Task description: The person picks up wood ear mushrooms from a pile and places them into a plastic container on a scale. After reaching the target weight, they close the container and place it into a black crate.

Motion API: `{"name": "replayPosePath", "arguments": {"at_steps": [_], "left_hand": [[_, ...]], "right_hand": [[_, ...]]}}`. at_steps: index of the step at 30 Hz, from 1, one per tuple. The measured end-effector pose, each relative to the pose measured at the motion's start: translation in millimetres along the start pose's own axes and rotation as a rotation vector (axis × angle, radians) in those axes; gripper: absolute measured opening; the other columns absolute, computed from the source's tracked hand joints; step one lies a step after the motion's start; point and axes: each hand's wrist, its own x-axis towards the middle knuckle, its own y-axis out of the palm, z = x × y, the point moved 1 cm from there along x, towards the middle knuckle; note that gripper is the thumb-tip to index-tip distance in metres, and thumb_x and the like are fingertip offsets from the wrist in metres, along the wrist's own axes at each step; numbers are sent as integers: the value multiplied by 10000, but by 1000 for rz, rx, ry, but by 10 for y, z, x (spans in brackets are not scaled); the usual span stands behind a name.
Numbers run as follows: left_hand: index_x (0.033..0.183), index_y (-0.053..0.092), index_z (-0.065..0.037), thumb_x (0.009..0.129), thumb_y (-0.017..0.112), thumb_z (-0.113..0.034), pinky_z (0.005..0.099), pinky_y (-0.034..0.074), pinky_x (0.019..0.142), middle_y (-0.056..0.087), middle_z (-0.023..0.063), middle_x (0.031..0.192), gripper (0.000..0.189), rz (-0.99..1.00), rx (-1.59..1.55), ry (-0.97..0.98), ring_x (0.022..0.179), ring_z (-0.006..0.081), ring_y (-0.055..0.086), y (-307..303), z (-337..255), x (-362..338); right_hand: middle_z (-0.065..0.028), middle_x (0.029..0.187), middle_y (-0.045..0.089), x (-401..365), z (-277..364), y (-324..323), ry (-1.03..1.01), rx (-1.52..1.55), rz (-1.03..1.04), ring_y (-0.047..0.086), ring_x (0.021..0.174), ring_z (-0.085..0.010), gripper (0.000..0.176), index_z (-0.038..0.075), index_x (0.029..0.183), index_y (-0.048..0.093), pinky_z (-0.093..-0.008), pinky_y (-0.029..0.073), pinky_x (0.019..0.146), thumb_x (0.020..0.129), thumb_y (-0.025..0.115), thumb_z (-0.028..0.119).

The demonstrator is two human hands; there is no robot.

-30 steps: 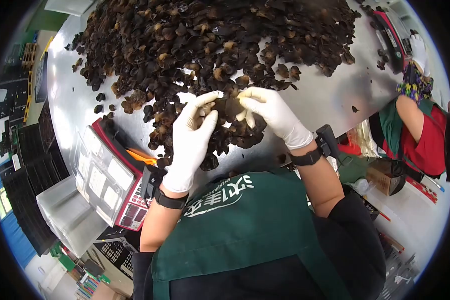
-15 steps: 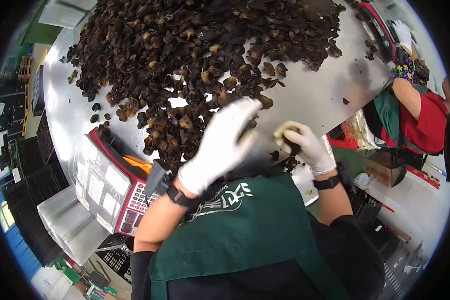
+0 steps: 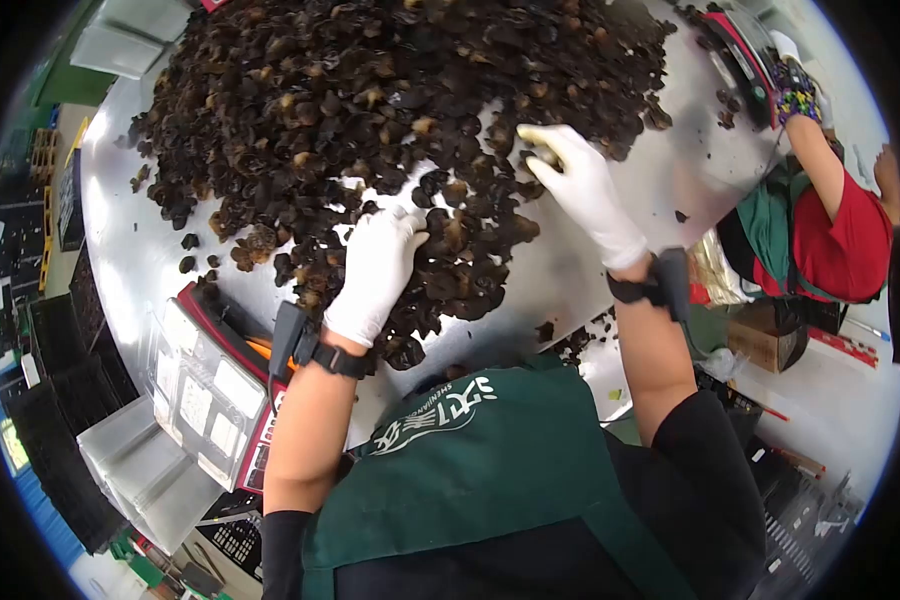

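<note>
A large heap of dark brown, curled wood ear mushrooms [image 3: 300, 120] covers much of the metal table. My left hand [image 3: 378, 268], in a white glove, rests on the near part of the heap with its fingers bent down and its thumb close to them. Whatever lies under those fingertips is hidden. My right hand [image 3: 585, 195], also gloved, reaches over the heap's right edge. Its thumb and forefinger are apart, close above the mushrooms, and I see nothing held. The glove's fingertips look yellowish.
A red-framed scale [image 3: 200, 385] under a clear cover stands beside my left forearm. Clear plastic bins [image 3: 150, 460] are at the lower left. Across the metal table [image 3: 650, 195], a co-worker [image 3: 835, 235] has gloved hands at another red device [image 3: 740, 65]. A cardboard box [image 3: 765, 335] sits below.
My right hand has moved from the near table edge up to the heap, and its curled fingers have opened. My left hand has shifted left, its fingers now bent onto the mushrooms.
</note>
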Motion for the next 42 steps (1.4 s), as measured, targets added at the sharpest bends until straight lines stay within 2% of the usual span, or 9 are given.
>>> {"name": "replayPosePath", "arguments": {"at_steps": [9, 12, 18, 23, 27, 31, 35, 39, 42], "left_hand": [[931, 702, -114, 891, 709, -167, 385, 472, 707, 599, 49, 778, 67, -71, 28, -273, 742, 251, 618, -477, -9, -513], [924, 688, -117, 854, 742, -183, 390, 467, 763, 601, 47, 816, 111, 64, 10, -392, 815, 248, 627, -522, -12, -634], [961, 687, -78, 823, 761, -109, 381, 514, 808, 630, 91, 891, 160, 188, -194, -475, 888, 279, 644, -717, -112, -489], [1066, 687, -92, 835, 695, -27, 391, 503, 895, 670, 96, 1059, 240, -293, 10, -359, 1011, 295, 628, -722, 429, -128], [1286, 646, -140, 776, 750, -74, 430, 438, 1096, 576, 196, 1363, 524, -206, 392, -410, 1291, 401, 510, -531, 850, 62], [1168, 662, -110, 785, 757, -73, 440, 473, 1009, 615, 173, 1229, 396, -189, 193, -426, 1182, 389, 559, -435, 994, -91], [993, 630, -52, 834, 721, -45, 427, 508, 842, 619, 141, 1017, 183, -245, 33, -527, 967, 354, 614, -393, 703, -345], [1059, 656, -87, 874, 636, -22, 418, 485, 770, 632, 102, 963, 197, -300, 54, -443, 909, 309, 619, -383, 346, -553], [1202, 664, -115, 826, 648, -3, 465, 441, 955, 631, 113, 1181, 392, -146, 90, -379, 1145, 312, 595, -431, 6, -673]], "right_hand": [[-101, 895, 627, 794, 269, 711, -189, 19, 251, 629, 880, -271, 87, 86, 870, 698, -386, 524, 770, 818, 725, 150], [-65, 1007, 678, 1049, 674, 852, -434, -157, 134, 620, 964, -271, 171, 106, 948, 736, -381, 522, 851, 832, 716, 230], [-143, 1526, 428, 869, 849, 1739, -590, -471, 372, 358, 1443, -370, 739, 311, 1474, 486, -656, 309, 1134, 788, 761, 327], [-88, 1431, 547, 255, 784, 1340, -612, -239, 442, 476, 1330, -295, 374, 167, 1218, 694, -521, 349, 1103, 869, 699, 300], [-42, 1297, 642, -75, 721, 1054, -587, -243, 512, 470, 1351, -263, 278, 155, 1099, 748, -584, 256, 1165, 870, 696, 303], [-52, 1207, 680, -123, 656, 846, -546, -119, 555, 528, 1278, -257, 231, 137, 943, 781, -585, 315, 1132, 857, 726, 344], [-105, 1119, 702, 205, 670, 819, -322, 141, 283, 626, 1082, -294, 149, 39, 776, 697, -373, 510, 915, 813, 779, 158], [-144, 1374, 569, 630, 671, 1078, -364, -60, 148, 534, 1249, -330, 398, 121, 1188, 687, -415, 439, 1056, 812, 762, 228], [-184, 1502, 439, 758, 693, 1409, -530, -257, 225, 445, 1346, -373, 722, 223, 1463, 505, -495, 369, 1115, 794, 761, 311]]}}
